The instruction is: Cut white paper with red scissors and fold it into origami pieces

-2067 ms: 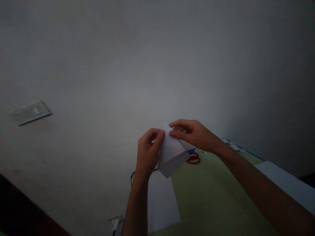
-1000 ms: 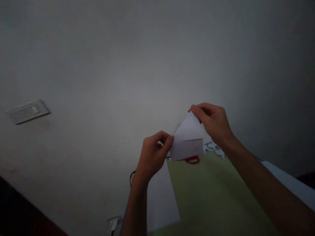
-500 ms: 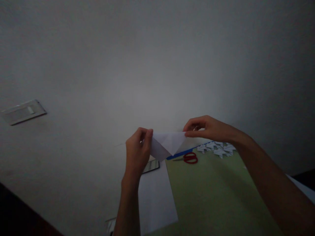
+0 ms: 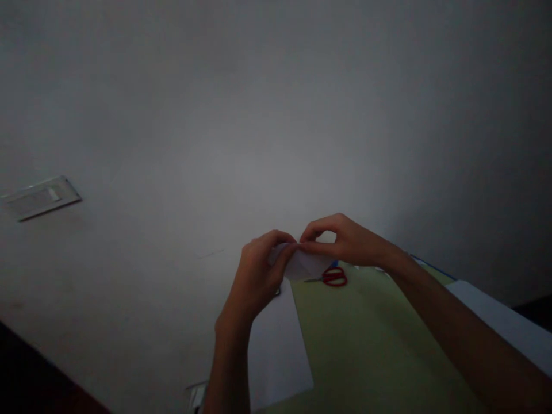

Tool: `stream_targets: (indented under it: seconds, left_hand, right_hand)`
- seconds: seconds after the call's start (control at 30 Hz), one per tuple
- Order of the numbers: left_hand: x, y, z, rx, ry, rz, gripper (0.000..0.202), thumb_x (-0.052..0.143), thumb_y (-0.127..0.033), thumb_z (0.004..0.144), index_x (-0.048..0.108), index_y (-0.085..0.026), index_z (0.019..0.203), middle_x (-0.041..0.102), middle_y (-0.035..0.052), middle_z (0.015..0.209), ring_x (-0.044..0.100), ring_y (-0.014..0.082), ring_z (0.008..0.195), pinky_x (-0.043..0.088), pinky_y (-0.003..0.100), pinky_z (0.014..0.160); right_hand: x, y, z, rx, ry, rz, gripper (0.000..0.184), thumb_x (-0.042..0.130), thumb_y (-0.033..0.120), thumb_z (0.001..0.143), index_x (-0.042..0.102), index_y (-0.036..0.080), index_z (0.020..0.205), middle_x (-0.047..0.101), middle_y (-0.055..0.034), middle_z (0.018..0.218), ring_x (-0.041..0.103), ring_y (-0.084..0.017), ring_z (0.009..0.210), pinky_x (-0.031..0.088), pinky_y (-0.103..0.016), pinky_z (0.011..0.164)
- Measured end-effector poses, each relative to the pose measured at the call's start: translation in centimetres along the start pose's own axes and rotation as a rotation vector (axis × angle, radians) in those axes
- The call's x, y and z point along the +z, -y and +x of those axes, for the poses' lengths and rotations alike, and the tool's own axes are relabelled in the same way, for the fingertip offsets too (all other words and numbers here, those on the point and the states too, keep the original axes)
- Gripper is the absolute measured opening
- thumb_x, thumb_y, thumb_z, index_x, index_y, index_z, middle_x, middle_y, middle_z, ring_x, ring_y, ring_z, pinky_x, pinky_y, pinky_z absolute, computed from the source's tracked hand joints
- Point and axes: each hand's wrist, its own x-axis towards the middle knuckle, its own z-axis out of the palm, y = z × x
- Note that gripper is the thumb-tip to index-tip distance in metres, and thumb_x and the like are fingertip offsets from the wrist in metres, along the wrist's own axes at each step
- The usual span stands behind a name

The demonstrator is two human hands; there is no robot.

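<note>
A folded piece of white paper (image 4: 307, 263) is held up in front of me, partly covered by my fingers. My left hand (image 4: 265, 264) pinches its top edge between thumb and fingers. Right beside it, my right hand (image 4: 336, 238) pinches the same edge, the two sets of fingertips nearly touching near the middle. Below the paper lie red-handled scissors (image 4: 334, 277), their blades pointing left. White paper sheet (image 4: 280, 351) lies flat under my left forearm.
A green mat (image 4: 362, 333) covers the table in front of me. At the right, another white sheet (image 4: 495, 313) lies beyond my forearm. A pale wall (image 4: 259, 115) with a switch plate (image 4: 41, 198) rises behind. A bit of blue (image 4: 335, 264) shows by the scissors.
Both hands have come together along the paper's top edge, the right moving left and the left moving right. My right arm now covers most of the small folded white paper pieces.
</note>
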Motion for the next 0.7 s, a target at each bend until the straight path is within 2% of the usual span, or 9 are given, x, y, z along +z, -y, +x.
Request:
stream_targets:
  seconds: [0.1,0.33,0.57,0.7]
  left_hand:
    - [-0.1,-0.2,-0.1,-0.027,-0.017,-0.017,0.009,0.068,-0.02,0.093,0.072,-0.02,0.085,0.076,-0.0009,0.081,0.066,0.0145,0.074,0.047,0.027,0.072]
    - [-0.4,0.4,-0.1,-0.091,-0.046,0.015,0.009,0.068,-0.019,0.089,0.073,-0.019,0.081,0.074,-0.0008,0.075,0.064,0.0147,0.069,0.046,0.028,0.068]
    - [-1.2,1.5,-0.4,-0.116,-0.112,0.06,0.011,0.069,-0.025,0.088,0.074,-0.021,0.079,0.074,-0.0003,0.074,0.066,0.0167,0.07,0.047,0.029,0.068]
    - [-1.9,1.9,-0.4,-0.145,-0.141,0.065,0.013,0.068,-0.029,0.087,0.073,-0.021,0.078,0.075,0.0013,0.075,0.068,0.0187,0.073,0.049,0.031,0.07]
  right_hand:
    - [-0.2,0.0,-0.1,-0.014,0.016,-0.018,0.016,0.066,0.029,0.095,0.079,0.019,0.093,0.08,-0.0021,0.089,0.071,-0.017,0.083,0.052,-0.027,0.076]
    - [-1.0,-0.8,-0.5,-0.04,0.011,-0.079,0.016,0.067,0.024,0.09,0.081,0.017,0.094,0.08,-0.003,0.087,0.071,-0.016,0.079,0.05,-0.026,0.073]
    - [-2.0,-1.6,-0.9,-0.044,-0.003,-0.197,0.018,0.066,0.026,0.09,0.082,0.019,0.091,0.08,-0.0023,0.085,0.07,-0.017,0.075,0.049,-0.027,0.07]
    - [-2.8,-2.0,-1.3,-0.031,-0.055,-0.247,0.017,0.067,0.027,0.088,0.082,0.021,0.09,0.081,-0.0024,0.086,0.071,-0.018,0.076,0.05,-0.029,0.071]
